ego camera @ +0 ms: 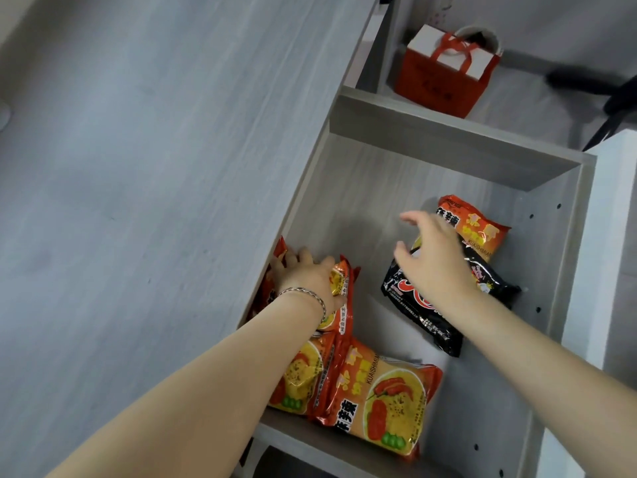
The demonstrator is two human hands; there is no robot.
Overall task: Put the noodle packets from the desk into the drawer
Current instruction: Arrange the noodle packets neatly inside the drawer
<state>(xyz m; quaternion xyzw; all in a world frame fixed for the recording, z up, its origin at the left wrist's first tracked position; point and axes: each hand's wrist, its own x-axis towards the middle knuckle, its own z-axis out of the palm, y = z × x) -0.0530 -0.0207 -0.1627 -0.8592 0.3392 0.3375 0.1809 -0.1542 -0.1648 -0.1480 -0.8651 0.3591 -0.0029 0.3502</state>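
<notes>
Closest to the person, at the near end of the open drawer (565, 236), an orange packet (382, 398) with red chillies on it lies flat, and another orange packet (303, 377) sits partly tucked beside it under the left arm. A little further in, the left hand (306, 277) wears a thin bracelet (310, 294) and is closed on a packet standing on its edge (344, 291), pressed near the left wall of the drawer. To do this step well, the hand should lay that packet down flat or push it snug to the wall so it does not tip over. Across the drawer, the right hand (434, 260) hovers with its fingers spread apart and holds nothing. Under it lies a black packet (431, 312), and just past that, one more orange packet (482, 225) rests partly under the black one. It looks like the right hand has just let go or is about to tidy the black packet. The part of the desk top (155, 167) that shows has no packets on it, so the job seems nearly done. Far back, a red bag (444, 77) sits on the floor.
</notes>
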